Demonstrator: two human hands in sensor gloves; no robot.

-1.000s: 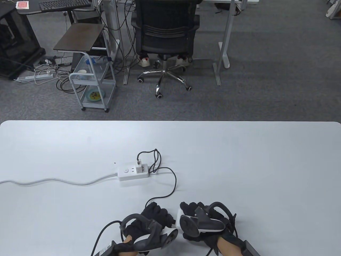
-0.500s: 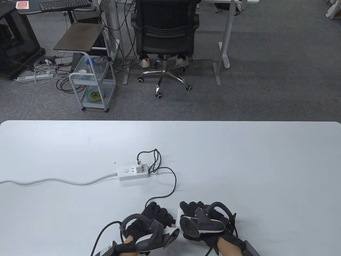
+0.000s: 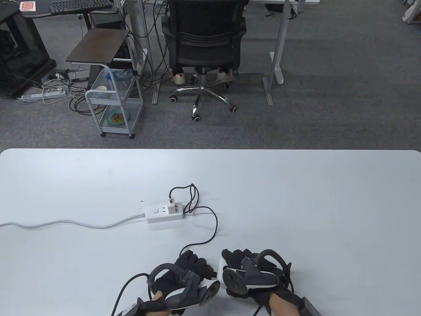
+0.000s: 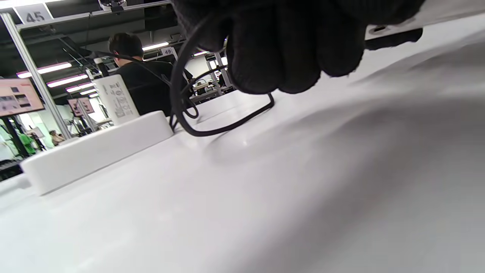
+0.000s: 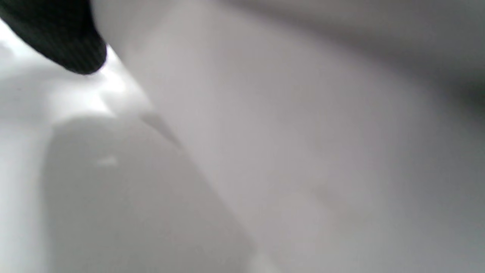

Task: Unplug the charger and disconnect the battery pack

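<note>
A white power strip (image 3: pixel 157 215) lies mid-table with a white charger (image 3: pixel 171 209) plugged into it. The charger's black cable (image 3: pixel 215 227) loops right and runs down into my left hand (image 3: pixel 194 261), whose curled fingers (image 4: pixel 280 57) grip the cable's end. A white battery pack (image 3: pixel 220 267) sits between my hands at the near edge, mostly hidden. My right hand (image 3: pixel 235 258) grips it. In the right wrist view the battery pack (image 5: pixel 303 151) fills the frame, blurred, with one fingertip (image 5: pixel 68 45) on it. The left wrist view shows the power strip (image 4: pixel 94 151), the charger (image 4: pixel 115 98) and the pack's edge (image 4: pixel 435 13).
The power strip's grey cord (image 3: pixel 65 224) trails off the table's left edge. Beyond the white table (image 3: pixel 296 197) stand an office chair (image 3: pixel 204 39), a small cart (image 3: pixel 113 108) and desks on grey carpet.
</note>
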